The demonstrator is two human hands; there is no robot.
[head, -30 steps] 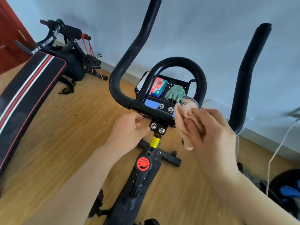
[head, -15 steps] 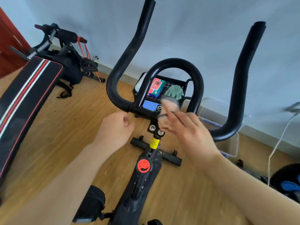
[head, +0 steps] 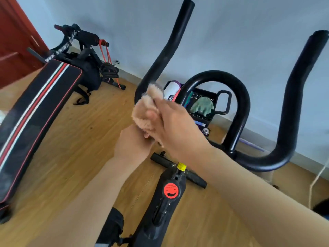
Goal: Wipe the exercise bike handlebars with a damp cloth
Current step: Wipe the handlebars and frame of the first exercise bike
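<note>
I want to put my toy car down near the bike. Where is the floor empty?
Bare floor lies between the striped bench and the bike post. More lies right of the post, before the white cord. It is crowded at the basket and where both hands hold the cloth.

Both bare forearms reach forward from the lower edge of the view. The right hand [head: 175, 125] crosses toward the left side, its fingers [head: 151, 115] closed around a fluffy beige cloth [head: 145, 111] held at the lower bend of the black left handlebar tube [head: 163, 52]. The left hand [head: 132, 145] sits just below the cloth, loosely curled, touching the right hand's underside.
</note>
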